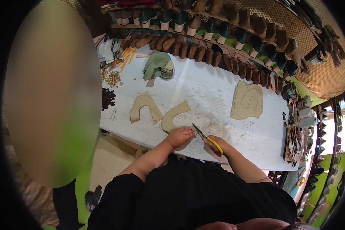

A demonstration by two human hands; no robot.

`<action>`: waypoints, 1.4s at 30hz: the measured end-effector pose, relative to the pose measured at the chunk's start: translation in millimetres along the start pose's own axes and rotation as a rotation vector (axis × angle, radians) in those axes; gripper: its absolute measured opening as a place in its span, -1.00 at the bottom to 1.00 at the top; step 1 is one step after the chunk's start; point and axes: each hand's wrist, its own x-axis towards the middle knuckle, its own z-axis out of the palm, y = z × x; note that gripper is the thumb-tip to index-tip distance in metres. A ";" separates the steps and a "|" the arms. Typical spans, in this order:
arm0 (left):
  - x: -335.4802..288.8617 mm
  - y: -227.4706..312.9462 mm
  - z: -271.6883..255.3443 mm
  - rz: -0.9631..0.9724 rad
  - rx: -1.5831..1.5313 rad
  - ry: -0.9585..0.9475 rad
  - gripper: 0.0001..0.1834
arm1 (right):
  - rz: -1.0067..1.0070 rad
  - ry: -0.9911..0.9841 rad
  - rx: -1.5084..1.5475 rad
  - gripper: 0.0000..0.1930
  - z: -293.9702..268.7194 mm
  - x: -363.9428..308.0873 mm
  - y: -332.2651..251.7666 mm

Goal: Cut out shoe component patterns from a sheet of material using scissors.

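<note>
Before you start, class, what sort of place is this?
Probably a shoemaking workshop: rows of brown foot-shaped forms, flat curved tan pieces on the white table, and yellow-handled metal scissors suggest it.

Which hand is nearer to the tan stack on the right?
The right hand: it holds yellow-handled scissors nearer the person and left of the tan stack. The left hand is farther left, at a curved tan piece.

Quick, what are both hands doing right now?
Left hand: resting on a curved tan piece; gripping or not, can't tell.
Right hand: closed around the yellow-handled scissors.
</note>
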 end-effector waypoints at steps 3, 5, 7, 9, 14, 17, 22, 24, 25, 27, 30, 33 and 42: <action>-0.8 2.4 -0.1 -0.036 -0.031 -0.041 -0.69 | -0.092 0.118 0.124 -0.52 -13.2 -6.4 1.4; -0.8 1.7 0.4 -0.035 -0.003 -0.072 -0.69 | -0.328 0.533 -0.174 -0.51 -17.5 10.9 19.1; -5.3 4.5 0.3 -0.046 -0.005 -0.105 -0.64 | -0.213 0.586 -0.306 -0.49 -33.0 9.8 23.0; -10.0 10.4 -2.6 -0.051 -0.004 -0.143 -0.59 | -0.135 0.667 -0.607 -0.48 -44.2 5.4 21.7; -20.3 29.4 -29.3 -0.183 0.045 -0.344 -0.40 | -0.112 0.667 -0.595 -0.48 -55.6 4.3 48.7; -44.4 23.2 -40.2 -0.233 0.095 -0.284 -0.39 | -0.176 0.707 -0.614 -0.48 -60.1 7.1 60.9; -77.8 11.2 -64.7 -0.564 0.199 -0.214 -0.36 | -0.223 0.626 -0.650 -0.48 -71.0 2.0 74.4; -88.4 10.5 -64.3 -0.736 0.251 -0.122 -0.33 | -0.259 0.617 -0.645 -0.46 -72.1 0.9 74.4; -92.9 11.3 -62.2 -0.836 0.373 -0.028 -0.31 | -0.275 0.601 -0.656 -0.46 -73.0 0.7 75.0; -82.8 16.9 -65.8 -0.929 0.499 0.070 -0.29 | -0.292 0.590 -0.663 -0.45 -73.9 2.1 81.8; -49.1 27.1 -69.8 -0.881 0.541 0.088 -0.28 | -0.329 0.635 -0.651 -0.46 -73.7 5.5 94.0; -8.7 38.9 -62.8 -0.758 0.445 -0.067 -0.36 | -0.349 0.638 -0.673 -0.47 -74.3 4.5 94.5; 57.8 42.1 -11.7 -0.491 0.301 -0.073 -0.74 | -0.373 0.593 -0.680 -0.50 -76.4 6.6 89.5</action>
